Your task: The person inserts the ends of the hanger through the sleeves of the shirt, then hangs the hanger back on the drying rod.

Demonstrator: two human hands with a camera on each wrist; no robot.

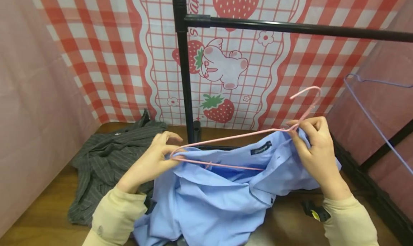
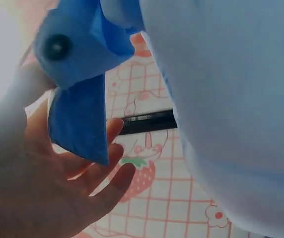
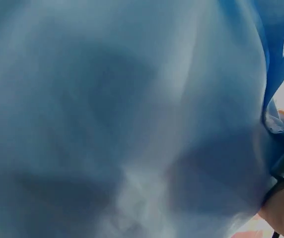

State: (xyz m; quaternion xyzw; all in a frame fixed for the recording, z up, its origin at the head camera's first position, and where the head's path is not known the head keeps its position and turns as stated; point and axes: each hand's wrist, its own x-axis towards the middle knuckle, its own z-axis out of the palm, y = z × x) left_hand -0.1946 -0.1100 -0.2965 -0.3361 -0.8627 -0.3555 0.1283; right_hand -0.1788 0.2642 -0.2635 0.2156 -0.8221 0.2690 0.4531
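Note:
A light blue shirt (image 1: 213, 206) hangs between the two hands, its collar opening facing up with a dark label (image 1: 261, 148) inside. A pink clothes hanger (image 1: 232, 135) lies partly inside that opening, its hook up at the right. My left hand (image 1: 151, 160) pinches the shirt's edge at the hanger's left end. In the left wrist view, a buttoned flap (image 2: 77, 64) of the shirt sits at the thumb, the other fingers (image 2: 114, 186) loosely bent. With thumb and fingers, my right hand (image 1: 314, 149) pinches the hanger below its hook together with the shirt. Blue cloth (image 3: 132, 109) fills most of the right wrist view.
A dark striped garment (image 1: 113, 167) lies crumpled on the wooden surface (image 1: 42, 203) at the left. Behind the shirt stands a black rack (image 1: 185, 77) with a top bar running right. A purple hanger (image 1: 371, 111) hangs at the right. A strawberry-print cloth covers the back.

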